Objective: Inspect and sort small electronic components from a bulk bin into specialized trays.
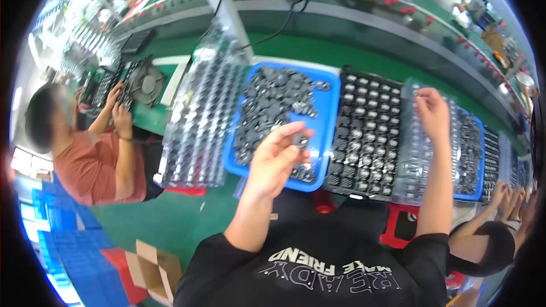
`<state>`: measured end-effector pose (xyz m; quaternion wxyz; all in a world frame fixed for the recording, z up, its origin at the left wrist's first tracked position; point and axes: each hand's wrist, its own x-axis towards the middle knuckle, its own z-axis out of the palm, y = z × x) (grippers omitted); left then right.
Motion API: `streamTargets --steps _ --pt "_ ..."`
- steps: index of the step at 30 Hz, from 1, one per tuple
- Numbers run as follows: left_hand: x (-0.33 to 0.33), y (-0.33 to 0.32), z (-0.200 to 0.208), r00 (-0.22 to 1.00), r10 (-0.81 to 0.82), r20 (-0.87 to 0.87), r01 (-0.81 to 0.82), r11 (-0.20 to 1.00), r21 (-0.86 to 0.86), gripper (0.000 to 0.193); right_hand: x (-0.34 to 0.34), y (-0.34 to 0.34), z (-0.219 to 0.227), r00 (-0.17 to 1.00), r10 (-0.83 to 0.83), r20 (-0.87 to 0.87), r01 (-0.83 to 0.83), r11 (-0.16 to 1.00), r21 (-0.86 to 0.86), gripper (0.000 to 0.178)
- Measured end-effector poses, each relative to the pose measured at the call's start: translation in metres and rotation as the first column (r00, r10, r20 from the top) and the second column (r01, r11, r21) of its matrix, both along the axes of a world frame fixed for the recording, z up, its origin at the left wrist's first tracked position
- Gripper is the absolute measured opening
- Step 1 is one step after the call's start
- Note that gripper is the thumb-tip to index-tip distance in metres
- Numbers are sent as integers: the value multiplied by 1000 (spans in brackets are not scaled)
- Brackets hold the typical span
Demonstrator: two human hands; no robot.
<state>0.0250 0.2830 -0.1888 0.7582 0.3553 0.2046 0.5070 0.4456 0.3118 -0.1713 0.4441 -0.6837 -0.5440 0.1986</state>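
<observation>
My left hand [277, 156] is raised over the near edge of a blue tray [329, 115] and pinches a small dark square part [301, 139] between thumb and fingers. The tray is heaped with several more dark parts [273, 102]. My right hand [431, 112] reaches out to the right and rests with its fingertips on a clear plastic blister tray [418, 153], at its far edge. Whether it holds anything there I cannot tell. Between my hands lies a black compartment tray [367, 133] filled with small round-topped parts.
A stack of clear blister trays [199, 119] stands left of the blue tray. A second blue tray [472, 148] sits at the right. A co-worker in an orange shirt [91, 165] works at the left; another person's hands [509, 196] are at the right. Cardboard box [153, 270] on the floor.
</observation>
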Motion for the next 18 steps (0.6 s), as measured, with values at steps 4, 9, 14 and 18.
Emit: streamTargets --steps 4,9,14,18 --pt "2 -2 6 992 -96 86 96 995 1 34 -105 -43 37 936 208 -283 -152 966 209 18" --pt "12 -6 4 987 -102 123 101 995 13 37 -202 -92 40 798 302 -521 -241 953 183 22" --pt "20 -16 6 999 -15 -30 18 994 105 56 -224 -90 31 942 334 -12 -297 852 431 29" --pt "22 -20 7 1000 -4 -16 6 991 133 54 -229 -84 32 943 317 101 -326 821 469 32"
